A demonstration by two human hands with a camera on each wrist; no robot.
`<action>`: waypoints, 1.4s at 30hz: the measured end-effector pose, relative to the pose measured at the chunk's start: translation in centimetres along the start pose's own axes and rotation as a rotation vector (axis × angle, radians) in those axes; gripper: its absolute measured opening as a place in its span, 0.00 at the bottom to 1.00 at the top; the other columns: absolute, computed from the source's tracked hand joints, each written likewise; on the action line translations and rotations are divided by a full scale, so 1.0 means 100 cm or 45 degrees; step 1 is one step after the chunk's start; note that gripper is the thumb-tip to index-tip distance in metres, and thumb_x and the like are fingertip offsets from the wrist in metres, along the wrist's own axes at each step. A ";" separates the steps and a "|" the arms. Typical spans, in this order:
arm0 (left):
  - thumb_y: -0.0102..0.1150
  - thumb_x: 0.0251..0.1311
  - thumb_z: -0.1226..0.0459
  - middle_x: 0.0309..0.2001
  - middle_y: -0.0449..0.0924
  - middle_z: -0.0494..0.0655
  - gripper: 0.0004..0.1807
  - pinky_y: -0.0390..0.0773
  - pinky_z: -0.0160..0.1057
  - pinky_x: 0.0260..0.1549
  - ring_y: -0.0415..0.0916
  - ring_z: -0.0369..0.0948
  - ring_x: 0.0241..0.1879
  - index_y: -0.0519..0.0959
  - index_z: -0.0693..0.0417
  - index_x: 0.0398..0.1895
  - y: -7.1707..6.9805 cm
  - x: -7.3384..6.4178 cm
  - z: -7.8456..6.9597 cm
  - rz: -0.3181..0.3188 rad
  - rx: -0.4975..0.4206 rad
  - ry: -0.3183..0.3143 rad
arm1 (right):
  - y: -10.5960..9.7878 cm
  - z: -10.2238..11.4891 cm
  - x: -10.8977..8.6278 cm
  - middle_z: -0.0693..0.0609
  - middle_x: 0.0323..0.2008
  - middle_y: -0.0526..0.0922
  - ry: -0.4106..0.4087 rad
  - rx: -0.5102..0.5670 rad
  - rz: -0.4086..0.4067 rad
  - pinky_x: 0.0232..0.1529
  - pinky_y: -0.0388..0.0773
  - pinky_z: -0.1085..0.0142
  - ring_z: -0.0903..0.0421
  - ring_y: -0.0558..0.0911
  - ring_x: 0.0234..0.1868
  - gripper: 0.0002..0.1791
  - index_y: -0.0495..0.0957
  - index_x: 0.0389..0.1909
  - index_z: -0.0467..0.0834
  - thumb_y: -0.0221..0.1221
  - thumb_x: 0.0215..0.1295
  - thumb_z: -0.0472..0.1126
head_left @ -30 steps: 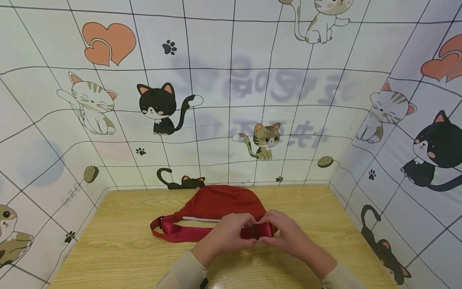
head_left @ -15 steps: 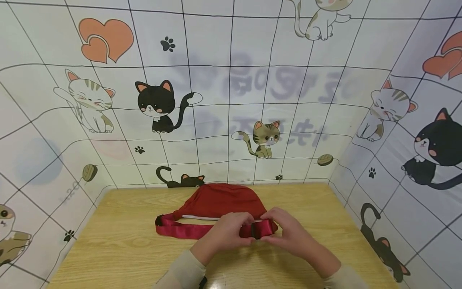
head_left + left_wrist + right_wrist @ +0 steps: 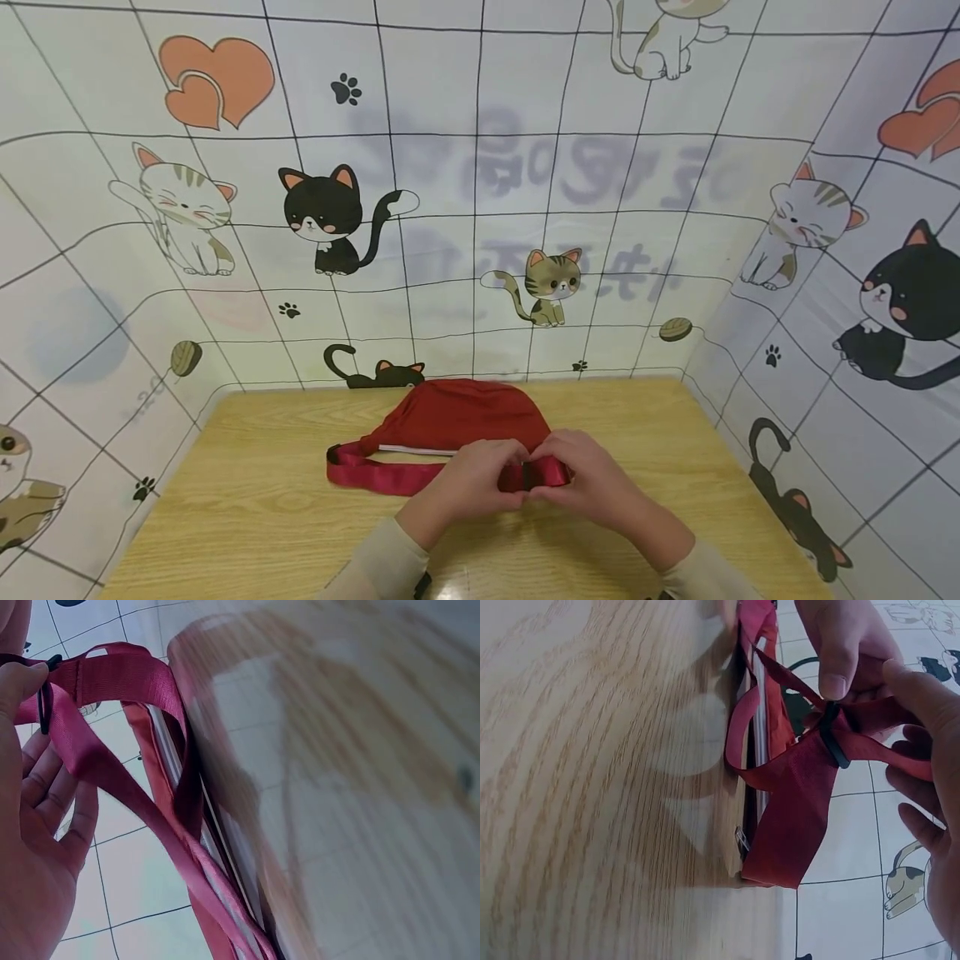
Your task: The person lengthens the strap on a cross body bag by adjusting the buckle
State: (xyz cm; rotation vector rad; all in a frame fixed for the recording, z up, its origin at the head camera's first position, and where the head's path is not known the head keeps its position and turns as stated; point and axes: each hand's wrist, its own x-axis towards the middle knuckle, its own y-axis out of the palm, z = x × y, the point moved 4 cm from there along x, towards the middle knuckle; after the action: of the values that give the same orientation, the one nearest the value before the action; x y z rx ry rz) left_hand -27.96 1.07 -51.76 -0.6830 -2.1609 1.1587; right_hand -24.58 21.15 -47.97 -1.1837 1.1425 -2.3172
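At lower middle, the left grip (image 3: pixel 472 482) pinches the buckle (image 3: pixel 527 475) and the right grip (image 3: pixel 594 479) the strap (image 3: pixel 386 477), which looks threaded but floppy, so some tidying seems left.

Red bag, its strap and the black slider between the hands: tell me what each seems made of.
Red bag: matte cloth, perhaps nylon or polyester, going by soft creases. Strap: flat webbing, likely synthetic, with a satiny sheen where it catches light. Black slider: probably plastic, since it looks stiff and dark; coated metal remains possible.
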 end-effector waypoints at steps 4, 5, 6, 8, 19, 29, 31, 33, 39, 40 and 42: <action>0.79 0.64 0.51 0.47 0.85 0.31 0.24 0.81 0.34 0.48 0.78 0.29 0.44 0.82 0.42 0.59 -0.001 -0.001 0.003 -0.015 -0.033 -0.001 | -0.007 -0.002 -0.002 0.59 0.48 0.86 0.023 0.176 -0.105 0.46 0.81 0.65 0.59 0.81 0.47 0.26 0.86 0.54 0.50 0.85 0.56 0.42; 0.79 0.64 0.50 0.47 0.85 0.31 0.24 0.81 0.35 0.47 0.78 0.29 0.44 0.82 0.43 0.59 -0.001 -0.001 0.004 -0.024 -0.043 0.010 | -0.009 -0.003 -0.003 0.58 0.48 0.86 0.024 0.218 -0.126 0.46 0.81 0.67 0.59 0.82 0.47 0.27 0.86 0.55 0.50 0.85 0.56 0.40; 0.79 0.65 0.50 0.47 0.85 0.31 0.24 0.81 0.35 0.47 0.78 0.29 0.44 0.82 0.43 0.59 -0.001 -0.001 0.005 -0.030 -0.051 0.019 | -0.011 -0.003 -0.004 0.56 0.49 0.87 0.013 0.254 -0.146 0.47 0.81 0.67 0.58 0.82 0.47 0.27 0.85 0.56 0.50 0.85 0.56 0.38; 0.77 0.66 0.48 0.48 0.85 0.32 0.25 0.81 0.36 0.48 0.79 0.30 0.46 0.81 0.43 0.60 0.005 -0.001 0.014 -0.048 -0.059 0.061 | -0.013 -0.004 -0.005 0.54 0.49 0.87 0.013 0.305 -0.171 0.49 0.81 0.70 0.56 0.84 0.48 0.29 0.85 0.57 0.50 0.85 0.55 0.34; 0.80 0.64 0.49 0.48 0.86 0.30 0.24 0.80 0.35 0.48 0.78 0.30 0.46 0.81 0.39 0.59 -0.001 -0.004 0.012 0.012 -0.048 -0.047 | -0.010 -0.012 -0.013 0.51 0.53 0.86 0.043 0.347 -0.162 0.59 0.79 0.70 0.52 0.84 0.54 0.35 0.83 0.60 0.45 0.86 0.50 0.32; 0.81 0.63 0.51 0.51 0.87 0.32 0.26 0.82 0.39 0.56 0.82 0.31 0.51 0.81 0.43 0.60 -0.004 -0.005 0.008 0.021 -0.025 -0.043 | -0.004 -0.027 -0.030 0.57 0.51 0.85 0.040 0.061 -0.056 0.57 0.79 0.69 0.51 0.84 0.50 0.34 0.82 0.58 0.48 0.86 0.50 0.33; 0.81 0.63 0.51 0.51 0.87 0.32 0.26 0.82 0.39 0.56 0.82 0.31 0.51 0.81 0.43 0.60 -0.005 -0.005 0.009 0.020 -0.030 -0.047 | -0.001 -0.031 -0.033 0.55 0.49 0.86 0.016 0.017 -0.051 0.55 0.80 0.66 0.52 0.85 0.49 0.33 0.82 0.56 0.49 0.86 0.50 0.32; 0.81 0.64 0.51 0.51 0.87 0.32 0.26 0.82 0.40 0.57 0.82 0.31 0.51 0.81 0.42 0.60 -0.005 -0.006 0.009 0.020 -0.036 -0.054 | 0.003 -0.035 -0.035 0.53 0.48 0.87 -0.011 -0.014 -0.056 0.53 0.82 0.62 0.52 0.86 0.49 0.32 0.83 0.56 0.49 0.85 0.51 0.32; 0.81 0.64 0.50 0.51 0.87 0.32 0.26 0.82 0.39 0.56 0.82 0.31 0.51 0.81 0.42 0.60 -0.004 -0.006 0.010 0.031 -0.043 -0.066 | 0.015 -0.040 -0.037 0.55 0.46 0.91 -0.066 -0.108 -0.020 0.50 0.81 0.53 0.56 0.87 0.46 0.27 0.85 0.55 0.47 0.83 0.54 0.33; 0.81 0.63 0.50 0.51 0.87 0.32 0.26 0.82 0.38 0.55 0.82 0.31 0.50 0.81 0.42 0.60 -0.003 -0.005 0.011 0.035 -0.043 -0.067 | 0.018 -0.040 -0.037 0.57 0.46 0.91 -0.069 -0.128 -0.012 0.50 0.81 0.52 0.57 0.87 0.46 0.27 0.86 0.54 0.47 0.83 0.54 0.33; 0.81 0.63 0.50 0.51 0.87 0.32 0.26 0.82 0.38 0.55 0.82 0.31 0.50 0.81 0.41 0.60 -0.002 -0.005 0.011 0.041 -0.039 -0.071 | 0.021 -0.041 -0.037 0.58 0.45 0.92 -0.068 -0.160 -0.003 0.50 0.80 0.52 0.58 0.87 0.44 0.25 0.86 0.54 0.48 0.82 0.55 0.33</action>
State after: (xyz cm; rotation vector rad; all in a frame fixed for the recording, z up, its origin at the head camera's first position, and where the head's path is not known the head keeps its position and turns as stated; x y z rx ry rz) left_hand -28.41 0.03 -52.23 -0.7089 -2.2259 1.1759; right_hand -25.69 24.06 -53.04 -1.2834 1.2843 -2.2296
